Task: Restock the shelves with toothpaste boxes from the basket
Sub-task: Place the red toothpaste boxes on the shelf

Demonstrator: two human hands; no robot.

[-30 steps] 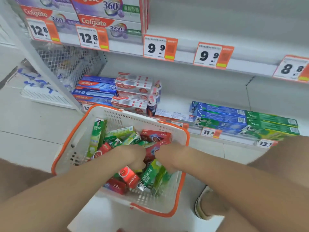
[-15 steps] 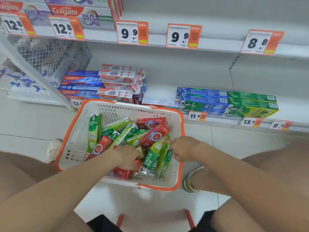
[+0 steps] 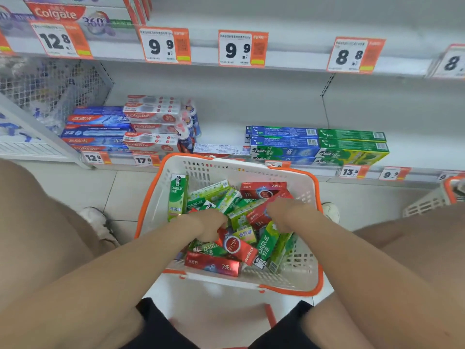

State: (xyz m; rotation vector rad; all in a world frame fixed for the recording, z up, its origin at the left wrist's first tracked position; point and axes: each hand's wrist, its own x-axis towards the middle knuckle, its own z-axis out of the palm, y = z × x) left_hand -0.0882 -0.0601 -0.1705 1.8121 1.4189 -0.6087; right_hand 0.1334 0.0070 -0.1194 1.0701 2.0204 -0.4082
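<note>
Under left hand [image 3: 210,226] and right hand [image 3: 284,212], toothpaste boxes [image 3: 212,264] pile in basket [image 3: 214,170]; fingers buried, can't tell either grip's state.

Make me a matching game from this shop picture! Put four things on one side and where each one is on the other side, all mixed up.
Things
1. basket
2. blue Darlie boxes
3. 8.8 price tag
4. red box

Places
A. on the front edge of the upper shelf
B. lying inside the basket
C. standing on the floor in front of the shelves
D. stacked on the bottom shelf

Pairs: 1-C, 2-D, 3-A, 4-B
</note>
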